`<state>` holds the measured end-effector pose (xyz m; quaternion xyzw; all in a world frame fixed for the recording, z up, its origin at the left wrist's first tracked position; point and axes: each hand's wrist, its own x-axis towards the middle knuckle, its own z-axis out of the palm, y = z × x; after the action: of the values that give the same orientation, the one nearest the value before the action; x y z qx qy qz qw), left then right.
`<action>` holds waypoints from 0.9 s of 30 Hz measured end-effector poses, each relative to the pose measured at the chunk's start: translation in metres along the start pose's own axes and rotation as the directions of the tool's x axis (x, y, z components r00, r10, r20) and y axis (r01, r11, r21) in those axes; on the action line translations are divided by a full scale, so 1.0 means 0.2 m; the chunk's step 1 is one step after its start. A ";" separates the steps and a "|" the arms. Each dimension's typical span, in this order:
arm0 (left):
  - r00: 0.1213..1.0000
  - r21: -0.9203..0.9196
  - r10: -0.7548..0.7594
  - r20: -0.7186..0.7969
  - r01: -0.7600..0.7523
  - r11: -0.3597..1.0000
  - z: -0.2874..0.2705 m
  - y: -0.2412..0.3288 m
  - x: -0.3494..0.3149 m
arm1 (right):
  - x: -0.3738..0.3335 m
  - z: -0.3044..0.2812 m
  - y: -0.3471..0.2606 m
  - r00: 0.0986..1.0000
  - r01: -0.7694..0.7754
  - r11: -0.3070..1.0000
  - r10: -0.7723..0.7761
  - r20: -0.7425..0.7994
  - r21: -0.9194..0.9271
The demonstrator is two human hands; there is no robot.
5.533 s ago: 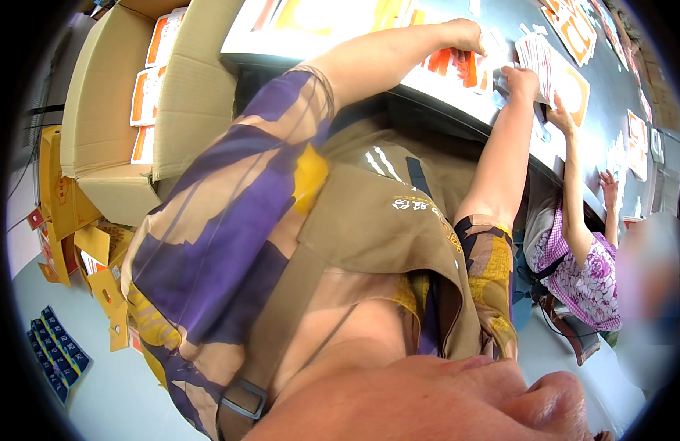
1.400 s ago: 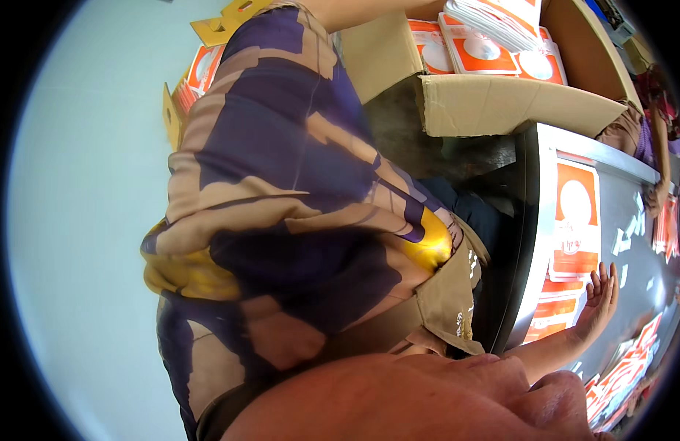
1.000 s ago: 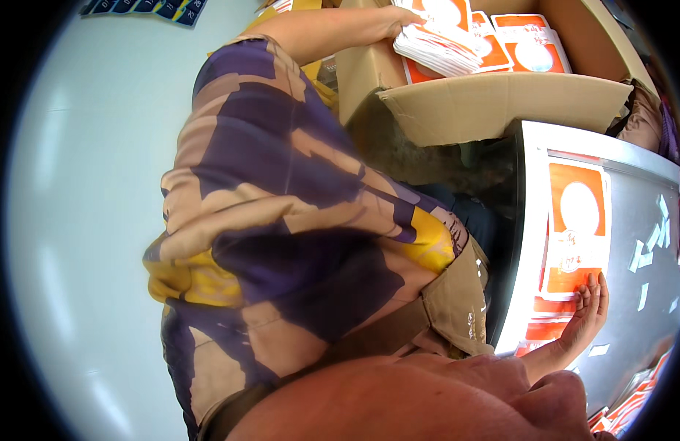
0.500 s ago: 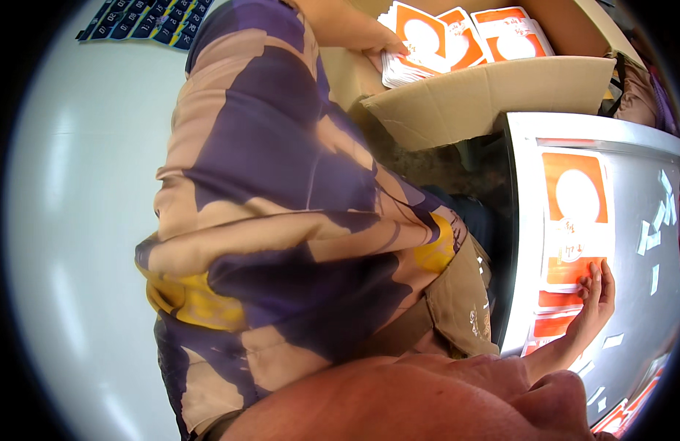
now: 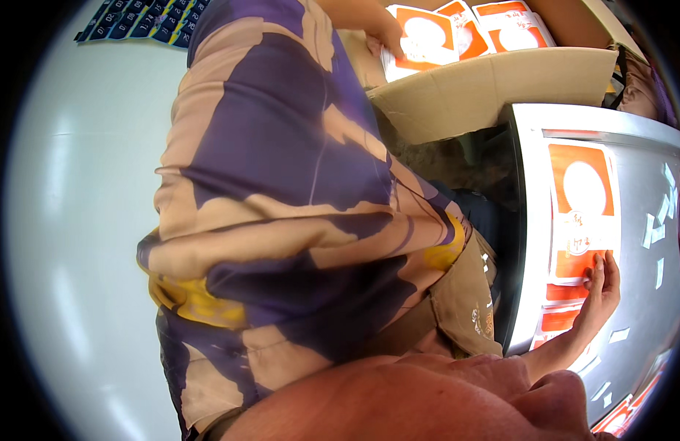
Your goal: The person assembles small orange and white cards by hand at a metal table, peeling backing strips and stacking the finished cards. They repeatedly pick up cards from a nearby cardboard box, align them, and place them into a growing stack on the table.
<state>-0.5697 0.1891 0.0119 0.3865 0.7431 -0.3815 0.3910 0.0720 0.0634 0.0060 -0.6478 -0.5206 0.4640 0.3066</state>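
My left hand (image 5: pixel 385 31) reaches into an open cardboard box (image 5: pixel 494 92) at the top. Its fingers are closed at the left edge of a stack of flat orange-and-white printed bags (image 5: pixel 426 44), each with a round white patch; part of the fingers is hidden. More such stacks (image 5: pixel 510 33) lie beside it in the box. On the table at the right, my right hand (image 5: pixel 603 287) is open, its fingertips resting at the edge of a flat orange-and-white bag (image 5: pixel 584 192). Further bags (image 5: pixel 564 316) of the same kind lie partly under it, beside the right wrist.
The dark-topped table (image 5: pixel 638 220) has a pale raised rim (image 5: pixel 527 220). Small pale paper strips (image 5: pixel 655 229) are scattered on it, and more orange-and-white prints (image 5: pixel 627 411) lie at its lower corner. A dark numbered sheet (image 5: pixel 145 20) is at the upper left. My patterned sleeve (image 5: pixel 266 132) fills the middle.
The stack at my left hand sits flatter in the box, its fanned side edge showing less. The right hand stays at the same bag. The view has shifted slightly.
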 end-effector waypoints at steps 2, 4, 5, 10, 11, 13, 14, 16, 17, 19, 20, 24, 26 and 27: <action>0.991 -0.135 0.090 0.094 -0.077 0.988 0.06 -0.01 0.05 | -0.01 0.00 -0.01 1.000 0.005 1.000 -0.005 0.001 0.021; 0.967 -0.277 0.185 0.173 -0.132 0.952 0.13 -0.02 0.13 | 0.00 0.01 -0.01 0.999 0.026 1.000 -0.027 0.017 0.017; 0.961 -0.296 0.188 0.203 -0.123 0.947 0.16 -0.01 0.16 | 0.00 0.01 0.00 0.999 0.039 0.999 -0.039 0.030 0.017; 0.958 -0.055 0.146 0.245 -0.137 0.989 0.25 0.20 0.17 | -0.02 0.02 -0.01 0.998 0.055 0.997 -0.055 0.011 -0.051; 0.959 0.005 0.135 0.248 -0.140 0.990 0.24 0.24 0.16 | -0.02 0.01 0.00 0.998 0.065 0.996 -0.064 0.009 -0.063; 0.965 0.115 0.097 0.244 -0.128 0.985 0.19 0.30 0.14 | -0.03 0.00 0.00 0.999 0.050 0.995 -0.051 -0.005 -0.092; 0.971 0.174 0.071 0.230 -0.113 0.978 0.15 0.35 0.14 | -0.04 0.00 0.01 0.999 0.042 0.995 -0.044 -0.023 -0.085; 0.991 0.226 0.043 0.130 -0.072 0.971 -0.02 0.42 0.16 | -0.05 -0.02 0.02 0.996 0.045 0.995 -0.051 -0.067 -0.086; 1.000 0.082 0.014 0.000 -0.014 0.997 -0.01 0.20 0.23 | -0.04 0.00 0.00 0.995 0.099 0.991 -0.099 0.000 -0.095; 0.966 -0.225 -0.125 -0.224 0.074 0.972 0.15 -0.33 0.31 | 0.01 0.09 -0.03 0.973 0.169 0.983 -0.156 0.170 -0.065; 0.899 -0.098 -0.015 -0.438 -0.031 0.995 0.10 -0.16 0.32 | 0.00 0.09 -0.03 0.983 0.135 0.989 -0.125 0.137 -0.068; 0.513 0.364 0.482 -0.711 -0.318 0.875 0.04 0.56 0.11 | -0.05 -0.01 0.02 0.997 0.054 0.993 -0.060 -0.054 -0.101; 0.528 0.445 0.554 -0.643 -0.331 0.832 0.23 0.59 0.15 | 0.00 -0.03 0.12 0.991 0.122 0.990 -0.126 -0.052 -0.070; 0.579 0.438 0.542 -0.609 -0.324 0.839 0.29 0.53 0.19 | 0.02 0.00 0.11 0.981 0.182 0.979 -0.187 -0.047 -0.090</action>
<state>-0.4759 0.1919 -0.0730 0.7251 0.6541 -0.1931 0.0954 0.0805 0.0608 -0.0152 -0.6216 -0.5893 0.3930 0.3347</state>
